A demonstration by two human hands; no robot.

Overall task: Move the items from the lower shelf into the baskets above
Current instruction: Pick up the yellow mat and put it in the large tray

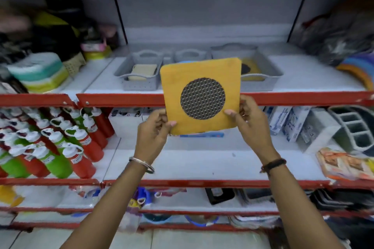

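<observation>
Shop shelving: left hand (155, 127) and right hand (250, 119) pinch yellow pad (202, 70). Suggest lowering it flat into right basket (271, 70).

three baskets (139, 70) side by side on upper shelf (121, 100), bottles (60, 143) lower left, boxes (291, 123) lower right

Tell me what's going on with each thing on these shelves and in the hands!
yellow pad: held upright in the air by both hands, mesh circle facing the camera
left hand: pinching the pad's lower left corner
right hand: pinching the pad's lower right edge
left grey basket: holds a pale sponge
right grey basket: already holds a yellow pad
middle grey basket: mostly hidden, contents unclear
bottles: lying on the shelf
</observation>
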